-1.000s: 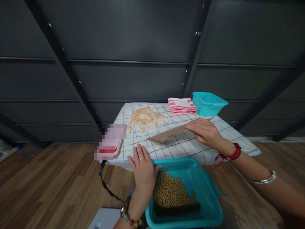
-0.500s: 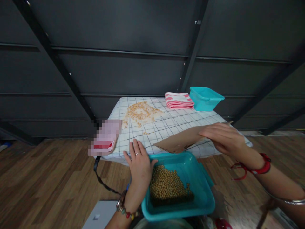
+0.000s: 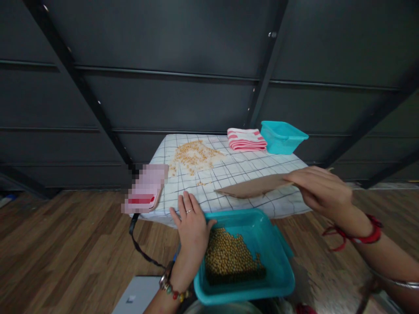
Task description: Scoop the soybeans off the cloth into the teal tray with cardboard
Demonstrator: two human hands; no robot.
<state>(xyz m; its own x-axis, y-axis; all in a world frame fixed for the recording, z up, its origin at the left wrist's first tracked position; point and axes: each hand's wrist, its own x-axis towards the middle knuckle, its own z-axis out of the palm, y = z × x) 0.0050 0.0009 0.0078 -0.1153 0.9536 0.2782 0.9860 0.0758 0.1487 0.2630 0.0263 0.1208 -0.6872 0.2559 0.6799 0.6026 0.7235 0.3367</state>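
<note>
My right hand point(image 3: 322, 189) grips one end of a brown cardboard piece point(image 3: 252, 188), held nearly flat just above the near edge of a checked tablecloth point(image 3: 229, 174). My left hand point(image 3: 193, 229) lies with fingers stretched out on the near left corner of the cloth, its thumb against the rim of a turquoise tub point(image 3: 278, 279). That tub sits below the table edge and holds a heap of yellow beans point(image 3: 231, 257). More beans point(image 3: 193, 155) are scattered over the far left of the cloth.
A folded pink-striped towel point(image 3: 246, 138) and a second turquoise tub point(image 3: 283, 137) stand at the table's far right. A blurred pink object point(image 3: 145, 188) with a black strap hangs over the left edge. Dark wall panels rise behind; wooden floor surrounds the table.
My right hand drew the cardboard toward me to the table's near edge above the tub, then levelled it and lifted it slightly. My left hand stayed in place.
</note>
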